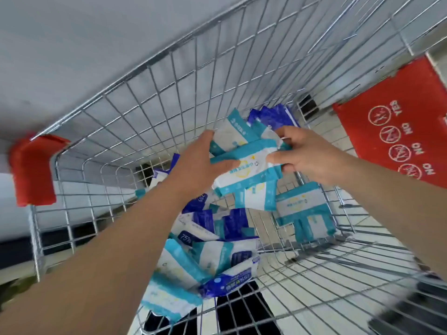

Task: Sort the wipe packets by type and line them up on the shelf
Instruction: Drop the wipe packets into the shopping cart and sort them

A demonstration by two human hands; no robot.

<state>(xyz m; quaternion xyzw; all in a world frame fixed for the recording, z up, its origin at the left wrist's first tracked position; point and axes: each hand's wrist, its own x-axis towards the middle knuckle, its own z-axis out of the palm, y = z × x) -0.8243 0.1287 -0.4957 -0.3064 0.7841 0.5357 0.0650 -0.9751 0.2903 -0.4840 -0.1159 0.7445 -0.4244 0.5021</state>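
Cart (150, 97): a wire-mesh basket is seen from above in the head view, tilted across the frame, with tiled floor visible through the mesh.
Left hand (200, 163): it is clamped on the left end of the held bundle, thumb laid across the front and fingers wrapped behind the top edge.
Right hand (307, 155): it is pinched onto the right end of the same bundle, thumb in front and fingers curled behind.
Held bundle (249, 170): several teal-and-white wipe packets are gripped together between both hands, raised above the middle of the basket floor, overlapping at different angles.
Teal packets (302, 211): two or so are left flat on the basket floor, close to the side wall under the right forearm.
Mixed pile (212, 240): dark blue and teal packets are heaped along the middle of the floor beneath the left forearm; "75%" is printed on some blue ones.
Far blue packets (273, 117): a few are propped against the wire wall behind the held bundle.
Red flap (396, 126): it is fixed at one end of the cart and printed with round YES and NO signs.
Red bumper (31, 170): it is fitted on the rim corner opposite.
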